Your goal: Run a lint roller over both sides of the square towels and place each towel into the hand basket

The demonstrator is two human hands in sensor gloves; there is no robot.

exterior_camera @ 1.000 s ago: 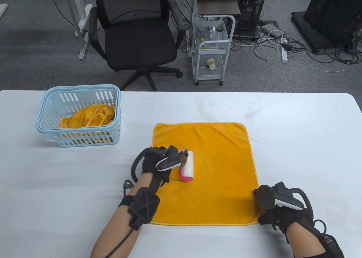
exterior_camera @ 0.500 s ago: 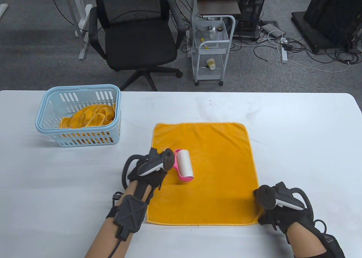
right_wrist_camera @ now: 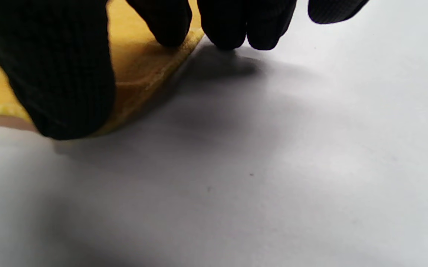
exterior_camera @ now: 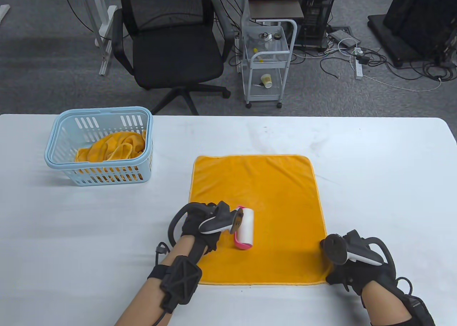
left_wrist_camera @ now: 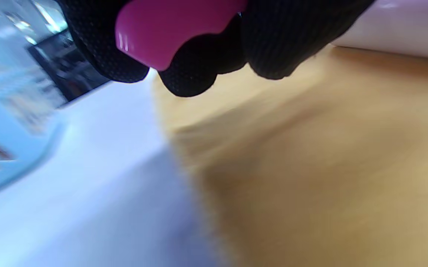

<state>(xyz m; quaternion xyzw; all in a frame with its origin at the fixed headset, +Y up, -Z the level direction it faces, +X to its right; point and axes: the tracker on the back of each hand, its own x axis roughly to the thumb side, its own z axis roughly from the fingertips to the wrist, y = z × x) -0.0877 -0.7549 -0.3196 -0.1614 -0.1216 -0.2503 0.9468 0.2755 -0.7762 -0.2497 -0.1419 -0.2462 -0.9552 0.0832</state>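
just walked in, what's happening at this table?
A person in sensor gloves is lint-rolling an orange towel spread flat on the white table. The left hand grips the pink-handled lint roller, whose white roll rests on the towel's near left part. The right hand pins the towel's near right corner. The blue basket at far left already holds bunched orange towel.

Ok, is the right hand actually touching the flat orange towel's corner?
Touching. In the right wrist view the right hand's fingertips press on the towel's hemmed corner.
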